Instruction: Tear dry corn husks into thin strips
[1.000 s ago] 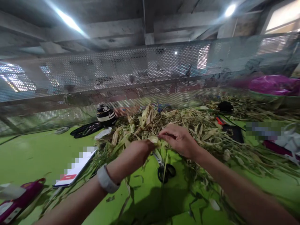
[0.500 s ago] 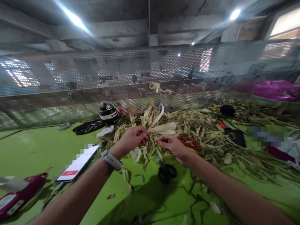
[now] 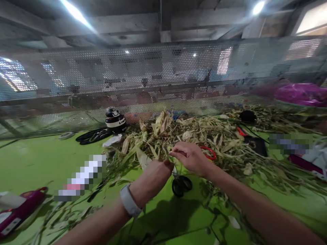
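Note:
My left hand (image 3: 157, 177), wearing a grey watch (image 3: 129, 200) on the wrist, is closed with its back turned to me. From behind it a pale dried corn husk (image 3: 143, 159) sticks up to the left; the fingers' grip on it is mostly hidden. Close by on the right, my right hand (image 3: 191, 157) is pinched, thumb against fingers, and whatever it holds is too small to name. Below both hands, black-handled scissors (image 3: 182, 186) lie on the green table (image 3: 176, 217), blades partly covered. A heap of dried husks and stalks (image 3: 219, 136) spreads behind the hands.
A red-handled tool (image 3: 209, 153) lies in the heap. To the left are a black jar-like container (image 3: 115, 121), a blurred-out phone (image 3: 84, 177) and a magenta device (image 3: 20, 212). A perforated screen (image 3: 153, 78) stands behind. At far right is a purple plastic bag (image 3: 301, 94).
My left hand has moved right and down, turning its back towards me. The pale husk strips that fanned out to the right between my hands no longer show there. My right hand stays pinched.

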`<state>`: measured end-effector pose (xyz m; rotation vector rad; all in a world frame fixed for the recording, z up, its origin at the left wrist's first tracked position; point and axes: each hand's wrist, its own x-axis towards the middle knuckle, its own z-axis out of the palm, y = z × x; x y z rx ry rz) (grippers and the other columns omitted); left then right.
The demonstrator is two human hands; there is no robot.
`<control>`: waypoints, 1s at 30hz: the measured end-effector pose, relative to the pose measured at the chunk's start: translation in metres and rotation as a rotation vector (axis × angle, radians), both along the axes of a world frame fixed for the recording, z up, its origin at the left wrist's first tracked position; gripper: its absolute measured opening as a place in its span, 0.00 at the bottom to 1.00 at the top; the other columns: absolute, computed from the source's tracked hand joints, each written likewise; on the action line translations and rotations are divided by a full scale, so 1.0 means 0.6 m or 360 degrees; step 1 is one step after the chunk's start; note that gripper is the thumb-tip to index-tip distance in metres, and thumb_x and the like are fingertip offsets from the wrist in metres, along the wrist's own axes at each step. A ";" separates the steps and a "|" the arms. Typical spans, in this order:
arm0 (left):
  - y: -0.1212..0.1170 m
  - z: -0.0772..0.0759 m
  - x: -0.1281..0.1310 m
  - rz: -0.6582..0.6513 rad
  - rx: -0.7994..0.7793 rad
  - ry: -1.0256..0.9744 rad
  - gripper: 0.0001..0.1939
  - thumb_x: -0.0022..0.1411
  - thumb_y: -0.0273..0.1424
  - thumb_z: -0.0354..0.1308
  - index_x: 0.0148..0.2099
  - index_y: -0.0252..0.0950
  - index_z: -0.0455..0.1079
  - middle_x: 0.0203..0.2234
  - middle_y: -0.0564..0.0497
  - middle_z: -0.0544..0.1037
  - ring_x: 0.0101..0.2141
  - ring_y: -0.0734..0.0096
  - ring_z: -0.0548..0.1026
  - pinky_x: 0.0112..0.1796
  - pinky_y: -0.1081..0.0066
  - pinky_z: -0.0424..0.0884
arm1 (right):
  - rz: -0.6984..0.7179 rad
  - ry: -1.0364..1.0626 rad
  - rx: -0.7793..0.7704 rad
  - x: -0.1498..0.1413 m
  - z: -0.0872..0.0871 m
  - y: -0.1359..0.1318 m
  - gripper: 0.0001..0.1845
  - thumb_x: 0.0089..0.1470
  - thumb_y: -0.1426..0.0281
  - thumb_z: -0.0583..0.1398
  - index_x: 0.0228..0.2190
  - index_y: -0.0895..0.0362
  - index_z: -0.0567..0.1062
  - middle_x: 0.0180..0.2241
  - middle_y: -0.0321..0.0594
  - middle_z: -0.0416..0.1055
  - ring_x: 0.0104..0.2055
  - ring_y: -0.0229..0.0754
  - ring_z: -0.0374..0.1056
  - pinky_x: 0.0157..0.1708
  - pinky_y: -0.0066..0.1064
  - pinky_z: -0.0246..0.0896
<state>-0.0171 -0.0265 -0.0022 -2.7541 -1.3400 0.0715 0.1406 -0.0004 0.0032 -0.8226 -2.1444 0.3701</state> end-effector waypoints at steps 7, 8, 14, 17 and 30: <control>0.004 -0.002 -0.027 0.0171 -0.0655 -0.0987 0.13 0.60 0.32 0.47 0.37 0.34 0.72 0.24 0.48 0.77 0.25 0.70 0.74 0.26 0.75 0.67 | 0.0074 0.0220 -0.0394 0.006 0.000 0.012 0.13 0.52 0.63 0.57 0.24 0.60 0.70 0.18 0.30 0.58 0.20 0.30 0.51 0.20 0.22 0.46; 0.008 -0.006 -0.030 0.0260 -0.0829 -0.1185 0.12 0.59 0.34 0.49 0.37 0.34 0.72 0.25 0.48 0.77 0.25 0.70 0.75 0.25 0.75 0.67 | 0.0061 0.0234 -0.0401 0.006 0.002 0.011 0.13 0.52 0.62 0.57 0.24 0.60 0.70 0.18 0.31 0.59 0.20 0.30 0.52 0.20 0.22 0.47; 0.029 -0.018 -0.032 0.0760 -0.1628 -0.2311 0.10 0.49 0.31 0.62 0.35 0.33 0.73 0.33 0.46 0.78 0.32 0.71 0.75 0.32 0.74 0.72 | 0.0196 0.0472 -0.0599 0.003 0.014 -0.003 0.13 0.51 0.61 0.57 0.25 0.58 0.68 0.23 0.34 0.62 0.23 0.32 0.59 0.23 0.24 0.54; 0.031 -0.019 -0.029 0.0885 -0.1795 -0.2528 0.07 0.48 0.28 0.63 0.33 0.33 0.73 0.32 0.47 0.78 0.30 0.74 0.75 0.32 0.74 0.72 | 0.0287 0.0598 -0.0990 0.002 0.012 0.000 0.14 0.52 0.58 0.56 0.28 0.57 0.65 0.17 0.30 0.61 0.17 0.31 0.58 0.17 0.23 0.52; 0.034 -0.043 -0.037 0.0748 -0.1998 -0.3080 0.09 0.53 0.27 0.60 0.39 0.35 0.70 0.36 0.51 0.76 0.33 0.77 0.75 0.33 0.79 0.72 | 0.0301 0.0331 -0.1185 0.003 0.004 0.007 0.10 0.48 0.64 0.59 0.27 0.59 0.67 0.19 0.29 0.62 0.18 0.30 0.59 0.19 0.23 0.54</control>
